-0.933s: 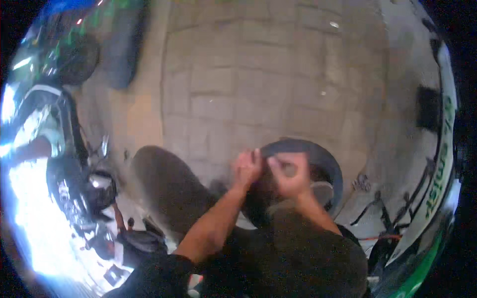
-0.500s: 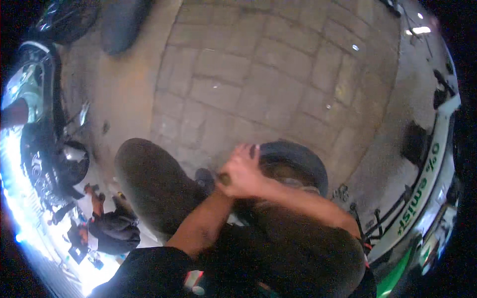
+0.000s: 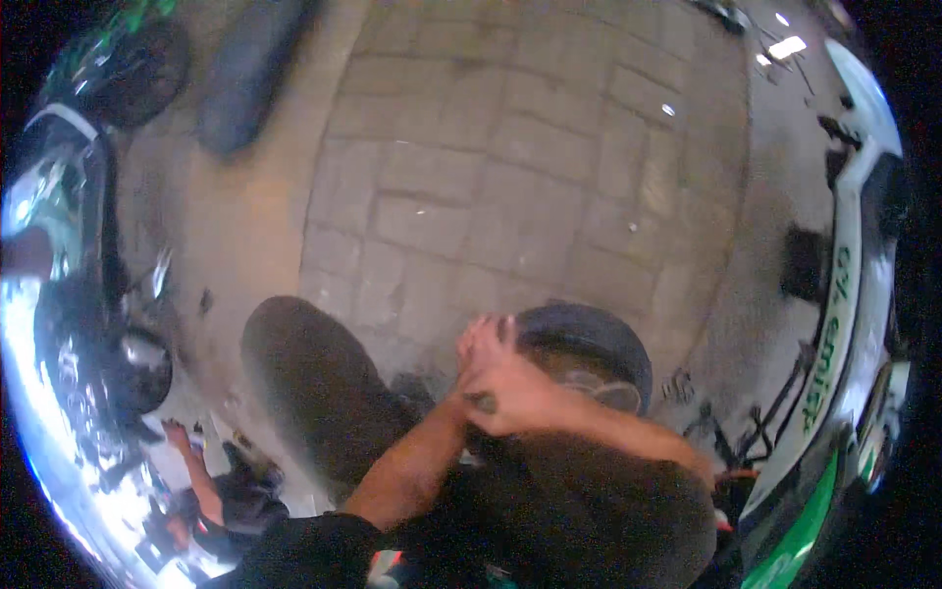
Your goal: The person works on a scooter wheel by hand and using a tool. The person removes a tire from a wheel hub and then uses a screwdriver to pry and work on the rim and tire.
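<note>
My right hand (image 3: 520, 393) lies closed over my left hand (image 3: 473, 355), and the two are pressed together in front of my knees. Most of the left hand's fingers are hidden beneath the right. A small olive-brown patch (image 3: 486, 401) shows at the near side of the hands; I cannot make out what it is. Just beyond my right forearm is a dark, rounded thing (image 3: 599, 332) with a paler grey inner part, its kind unclear through the blur. My trousered left knee (image 3: 304, 363) is to the left of the hands.
Paving blocks (image 3: 530, 137) cover the ground ahead. Parked motorbikes (image 3: 74, 255) line the left. On the right stands a white and green vehicle side (image 3: 834, 344) with lettering. Another person's arm (image 3: 203, 481) is at lower left. A dark, long, blurred thing (image 3: 250, 88) is at upper left.
My joined hands sit a little lower and farther right in the picture, still pressed together. The whole surroundings have shifted slightly, and the other person's arm has moved.
</note>
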A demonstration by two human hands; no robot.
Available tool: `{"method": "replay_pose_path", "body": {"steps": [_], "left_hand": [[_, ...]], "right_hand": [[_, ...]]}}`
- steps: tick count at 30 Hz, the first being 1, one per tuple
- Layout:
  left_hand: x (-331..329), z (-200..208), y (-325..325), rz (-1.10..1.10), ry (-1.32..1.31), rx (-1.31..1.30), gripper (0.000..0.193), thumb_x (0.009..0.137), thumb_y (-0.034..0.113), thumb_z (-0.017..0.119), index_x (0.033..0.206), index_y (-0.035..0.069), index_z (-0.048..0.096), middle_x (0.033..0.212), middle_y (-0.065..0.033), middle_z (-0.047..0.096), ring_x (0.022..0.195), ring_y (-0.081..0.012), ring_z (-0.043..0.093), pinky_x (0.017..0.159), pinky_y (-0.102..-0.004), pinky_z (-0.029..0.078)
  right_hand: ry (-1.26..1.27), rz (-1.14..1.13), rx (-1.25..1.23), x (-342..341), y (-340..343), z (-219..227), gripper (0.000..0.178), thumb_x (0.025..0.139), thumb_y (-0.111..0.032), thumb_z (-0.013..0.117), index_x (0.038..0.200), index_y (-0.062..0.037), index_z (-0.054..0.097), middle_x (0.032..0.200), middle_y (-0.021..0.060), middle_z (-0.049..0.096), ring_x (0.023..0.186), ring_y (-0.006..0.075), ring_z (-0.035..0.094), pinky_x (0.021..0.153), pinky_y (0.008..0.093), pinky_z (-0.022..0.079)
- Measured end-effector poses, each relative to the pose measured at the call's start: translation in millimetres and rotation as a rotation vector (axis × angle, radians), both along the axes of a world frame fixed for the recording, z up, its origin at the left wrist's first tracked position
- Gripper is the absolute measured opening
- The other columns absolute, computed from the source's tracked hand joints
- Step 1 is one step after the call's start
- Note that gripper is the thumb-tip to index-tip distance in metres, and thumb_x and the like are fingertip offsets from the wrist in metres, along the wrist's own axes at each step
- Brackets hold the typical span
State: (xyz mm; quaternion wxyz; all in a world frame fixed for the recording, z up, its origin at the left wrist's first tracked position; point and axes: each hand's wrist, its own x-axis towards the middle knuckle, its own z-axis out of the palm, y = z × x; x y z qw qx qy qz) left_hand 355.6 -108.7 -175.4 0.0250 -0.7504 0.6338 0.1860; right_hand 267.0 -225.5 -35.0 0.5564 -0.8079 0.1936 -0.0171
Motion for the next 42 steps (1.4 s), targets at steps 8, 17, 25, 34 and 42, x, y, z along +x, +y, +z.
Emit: {"method": "replay_pose_path", "body": {"steps": [8, 17, 25, 34, 42], "left_hand": [[13, 6, -14, 0.049, 0.110, 0.017, 0.049, 0.102, 0.041, 0.050, 0.139, 0.009, 0.054, 0.139, -0.0196, 0.056, 0.129, -0.0351, 0.053, 0.108, -0.0481, 0.042], [-4, -23, -62, 0.379, 0.598, 0.170, 0.063, 0.098, 0.058, 0.049, 0.130, 0.006, 0.062, 0.131, -0.0222, 0.061, 0.127, -0.0403, 0.054, 0.106, -0.0498, 0.042], [-6, -60, -55, 0.041, 0.170, 0.222, 0.054, 0.098, 0.052, 0.052, 0.123, 0.008, 0.068, 0.106, -0.0199, 0.070, 0.104, -0.0398, 0.064, 0.095, -0.0507, 0.048], [10, -90, -34, -0.289, -0.116, -0.011, 0.036, 0.098, 0.035, 0.055, 0.118, 0.006, 0.062, 0.121, -0.0159, 0.065, 0.108, -0.0395, 0.060, 0.096, -0.0496, 0.048], [-4, -52, -67, 0.077, 0.120, 0.430, 0.037, 0.098, 0.035, 0.054, 0.119, 0.006, 0.063, 0.112, -0.0172, 0.066, 0.107, -0.0403, 0.059, 0.096, -0.0508, 0.046]], "right_hand": [[0.112, -0.361, 0.129, 38, -19, -3, 0.040, 0.078, -0.040, 0.076, 0.106, -0.0115, 0.075, 0.104, 0.0270, 0.070, 0.109, 0.0405, 0.065, 0.100, 0.0727, 0.038], [-0.224, -0.701, 0.162, -49, -29, -7, 0.033, 0.079, -0.027, 0.083, 0.093, -0.0007, 0.069, 0.086, 0.0145, 0.070, 0.077, 0.0246, 0.069, 0.076, 0.0350, 0.053], [-0.335, -0.794, 0.392, -65, -28, -22, 0.035, 0.080, -0.028, 0.084, 0.088, 0.0021, 0.067, 0.089, 0.0143, 0.071, 0.079, 0.0259, 0.067, 0.079, 0.0368, 0.051], [-0.123, -1.380, 0.435, -53, -61, -73, 0.041, 0.080, -0.030, 0.081, 0.099, 0.0056, 0.072, 0.100, 0.0249, 0.072, 0.097, 0.0339, 0.070, 0.089, 0.0377, 0.053], [-0.012, -1.251, 0.367, -59, -72, -38, 0.028, 0.074, -0.023, 0.076, 0.087, 0.0021, 0.072, 0.086, 0.0192, 0.072, 0.086, 0.0342, 0.070, 0.084, 0.0401, 0.052]]}}
